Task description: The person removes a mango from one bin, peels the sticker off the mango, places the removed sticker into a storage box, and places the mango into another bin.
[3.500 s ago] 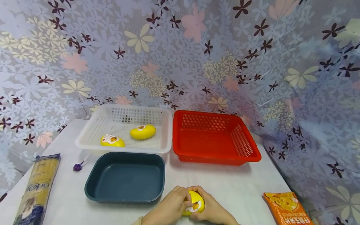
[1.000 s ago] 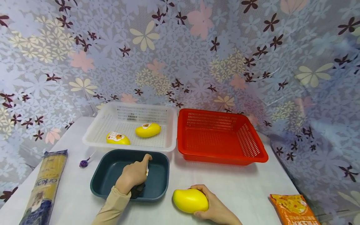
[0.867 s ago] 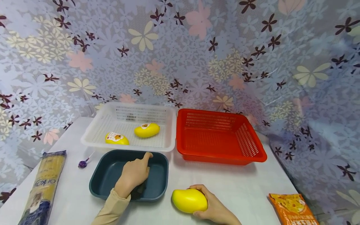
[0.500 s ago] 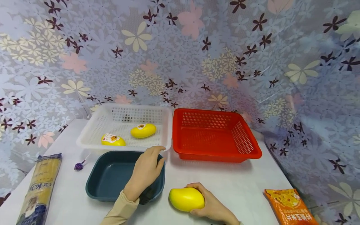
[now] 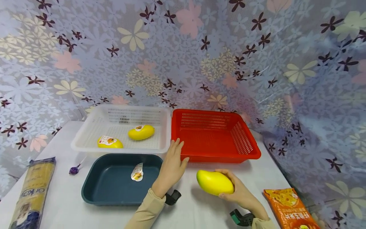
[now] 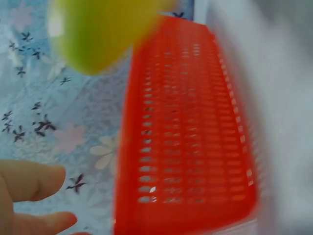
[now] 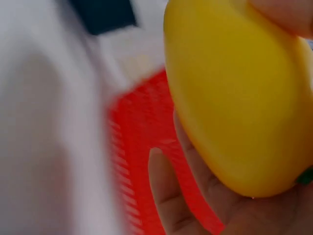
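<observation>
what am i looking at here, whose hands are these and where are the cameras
There's no machine here, just a person working bare-handed at a white table. The wide picture comes from a camera worn on the head; the two close, partly blurred ones from a black camera on each wrist. The right hand holds a yellow mango. The left hand holds nothing and is near the red basket. Also on the table: a white basket with two mangoes, a tray with a sticker in it, pasta, a lollipop and an orange bag.
</observation>
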A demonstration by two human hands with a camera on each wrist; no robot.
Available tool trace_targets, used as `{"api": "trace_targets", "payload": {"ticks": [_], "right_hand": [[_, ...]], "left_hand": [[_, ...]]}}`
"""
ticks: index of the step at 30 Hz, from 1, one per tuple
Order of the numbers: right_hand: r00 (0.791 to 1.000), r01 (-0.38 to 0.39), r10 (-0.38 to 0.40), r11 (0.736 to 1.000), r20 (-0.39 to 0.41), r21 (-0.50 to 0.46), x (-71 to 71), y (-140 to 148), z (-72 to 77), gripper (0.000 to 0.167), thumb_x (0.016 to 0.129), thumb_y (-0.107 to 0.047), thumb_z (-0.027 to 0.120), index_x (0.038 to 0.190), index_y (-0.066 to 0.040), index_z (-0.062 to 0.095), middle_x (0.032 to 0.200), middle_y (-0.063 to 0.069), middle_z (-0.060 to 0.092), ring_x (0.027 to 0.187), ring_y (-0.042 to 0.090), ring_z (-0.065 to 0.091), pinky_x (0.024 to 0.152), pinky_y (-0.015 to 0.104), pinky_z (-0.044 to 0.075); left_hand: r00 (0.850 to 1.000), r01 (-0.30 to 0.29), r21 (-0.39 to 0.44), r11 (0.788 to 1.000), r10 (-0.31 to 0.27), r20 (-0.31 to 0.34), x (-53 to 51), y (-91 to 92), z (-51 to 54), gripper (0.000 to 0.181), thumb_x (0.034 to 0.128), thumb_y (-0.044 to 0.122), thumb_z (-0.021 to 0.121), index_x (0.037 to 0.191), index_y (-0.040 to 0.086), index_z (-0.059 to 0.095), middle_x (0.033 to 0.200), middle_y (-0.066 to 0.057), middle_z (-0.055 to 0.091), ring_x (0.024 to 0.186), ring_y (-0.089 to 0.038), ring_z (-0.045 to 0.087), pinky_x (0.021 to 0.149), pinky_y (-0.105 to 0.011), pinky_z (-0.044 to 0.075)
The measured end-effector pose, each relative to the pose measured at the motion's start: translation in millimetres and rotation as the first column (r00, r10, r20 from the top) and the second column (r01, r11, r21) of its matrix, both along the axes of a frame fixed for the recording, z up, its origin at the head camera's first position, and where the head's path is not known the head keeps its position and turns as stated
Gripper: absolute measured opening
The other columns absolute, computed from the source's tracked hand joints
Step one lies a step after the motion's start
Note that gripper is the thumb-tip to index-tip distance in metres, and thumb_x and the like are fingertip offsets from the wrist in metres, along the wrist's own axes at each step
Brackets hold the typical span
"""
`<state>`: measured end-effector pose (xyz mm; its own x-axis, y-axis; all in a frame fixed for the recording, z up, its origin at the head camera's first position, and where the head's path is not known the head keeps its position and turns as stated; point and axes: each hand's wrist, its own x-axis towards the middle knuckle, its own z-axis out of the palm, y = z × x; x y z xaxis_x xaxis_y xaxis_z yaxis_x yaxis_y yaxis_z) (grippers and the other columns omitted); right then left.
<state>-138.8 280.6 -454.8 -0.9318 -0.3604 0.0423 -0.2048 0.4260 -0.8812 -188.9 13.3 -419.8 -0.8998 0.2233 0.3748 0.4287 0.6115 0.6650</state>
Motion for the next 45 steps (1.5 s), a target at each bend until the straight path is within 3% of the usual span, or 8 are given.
{"api": "trace_targets", "payload": {"ticks": [6, 10, 16, 23, 29, 33, 39, 45], "right_hand": [[0.977, 0.131, -0.137, 0.99, -0.165, -0.044, -0.2, 27, 32.0, 0.068, 0.083, 0.0, 0.07, 0.142, -0.006, 0.037, 0.13, -0.023, 0.046, 0.104, 0.0, 0.049, 0.079, 0.021, 0.045], [0.953, 0.224, -0.224, 0.974, -0.203, -0.026, -20.3, 41, 50.7, 0.065, 0.088, -0.003, 0.066, 0.145, -0.01, 0.036, 0.133, -0.025, 0.042, 0.105, 0.0, 0.047, 0.081, 0.017, 0.045], [0.939, 0.34, -0.338, 0.94, -0.064, 0.016, -65.0, 53, 85.4, 0.066, 0.094, -0.024, 0.063, 0.148, -0.009, 0.027, 0.144, 0.007, 0.036, 0.112, 0.016, 0.045, 0.083, 0.016, 0.046], [0.925, 0.372, -0.375, 0.926, 0.067, 0.059, -125.0, 47, 112.6, 0.078, 0.095, -0.033, 0.06, 0.151, -0.003, 0.014, 0.151, 0.026, 0.021, 0.129, 0.038, 0.037, 0.099, 0.039, 0.042], [0.891, 0.386, -0.411, 0.909, 0.193, 0.158, -166.3, 49, 107.0, 0.079, 0.096, -0.035, 0.055, 0.152, 0.004, 0.015, 0.151, 0.029, 0.026, 0.124, 0.035, 0.043, 0.091, 0.029, 0.045], [0.887, 0.304, -0.383, 0.905, 0.259, 0.298, -184.9, 53, 94.4, 0.074, 0.095, -0.036, 0.054, 0.147, 0.008, 0.026, 0.142, 0.029, 0.037, 0.114, 0.03, 0.048, 0.084, 0.026, 0.048], [0.86, 0.186, -0.377, 0.86, 0.345, 0.475, -198.7, 59, 73.9, 0.076, 0.091, -0.039, 0.057, 0.143, 0.011, 0.033, 0.148, 0.032, 0.033, 0.124, 0.037, 0.042, 0.103, 0.042, 0.044], [0.83, 0.124, -0.372, 0.85, 0.416, 0.512, -202.1, 60, 55.6, 0.079, 0.089, -0.039, 0.059, 0.142, 0.012, 0.031, 0.145, 0.035, 0.029, 0.125, 0.041, 0.04, 0.102, 0.043, 0.042]], "left_hand": [[0.998, 0.001, -0.051, 0.999, 0.003, 0.068, -1.2, 1.6, -9.2, 0.063, 0.092, 0.02, 0.064, 0.142, -0.01, 0.039, 0.153, -0.027, 0.033, 0.147, -0.042, 0.022, 0.114, -0.054, 0.029], [1.0, -0.009, -0.173, 0.985, 0.012, 0.017, -2.7, 0.7, -12.3, 0.065, 0.0903, 0.022, 0.067, 0.14, -0.011, 0.041, 0.151, -0.027, 0.036, 0.146, -0.041, 0.023, 0.114, -0.05, 0.032], [0.998, -0.002, -0.229, 0.973, -0.012, -0.058, -4.5, 4.2, -17.6, 0.059, 0.0871, 0.018, 0.07, 0.138, -0.003, 0.049, 0.148, -0.028, 0.04, 0.144, -0.044, 0.027, 0.112, -0.051, 0.036], [0.999, 0.001, -0.261, 0.965, -0.01, -0.032, -5.7, 4.1, -18.8, 0.064, 0.0872, 0.02, 0.071, 0.141, -0.002, 0.046, 0.152, -0.027, 0.035, 0.146, -0.042, 0.024, 0.115, -0.049, 0.032], [1.0, 0.008, -0.298, 0.955, -0.014, -0.015, -6.0, 3.4, -15.8, 0.071, 0.0884, 0.022, 0.069, 0.143, -0.01, 0.038, 0.153, -0.027, 0.032, 0.147, -0.041, 0.023, 0.117, -0.046, 0.028], [1.0, 0.001, -0.313, 0.95, -0.01, -0.025, -6.7, 2.9, -15.2, 0.072, 0.0879, 0.022, 0.07, 0.143, -0.011, 0.037, 0.153, -0.026, 0.033, 0.146, -0.041, 0.023, 0.117, -0.046, 0.028], [0.999, -0.019, -0.339, 0.94, 0.003, -0.049, -8.2, 3.5, -16.4, 0.071, 0.087, 0.021, 0.071, 0.143, -0.009, 0.039, 0.153, -0.025, 0.034, 0.146, -0.04, 0.025, 0.117, -0.044, 0.03], [0.999, -0.026, -0.363, 0.931, 0.009, -0.05, -7.3, 4.6, -17.6, 0.071, 0.0875, 0.022, 0.07, 0.143, -0.009, 0.038, 0.153, -0.025, 0.035, 0.146, -0.04, 0.026, 0.117, -0.043, 0.029]]}}
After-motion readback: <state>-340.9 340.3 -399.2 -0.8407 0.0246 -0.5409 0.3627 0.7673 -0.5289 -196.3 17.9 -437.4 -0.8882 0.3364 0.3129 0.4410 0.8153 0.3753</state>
